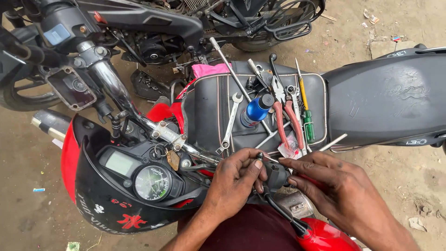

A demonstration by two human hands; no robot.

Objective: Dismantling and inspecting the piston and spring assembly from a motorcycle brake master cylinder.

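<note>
Fingers (258,163) of both hands pinch a small screw (260,155).

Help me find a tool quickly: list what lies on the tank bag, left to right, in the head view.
Spanner → blue can → red-handled pliers → green-handled screwdriver. The long rods and small bits overlap, so they are left out.

Tools (278,100) lie on the tank bag (209,107), behind both hands (237,179).
</note>
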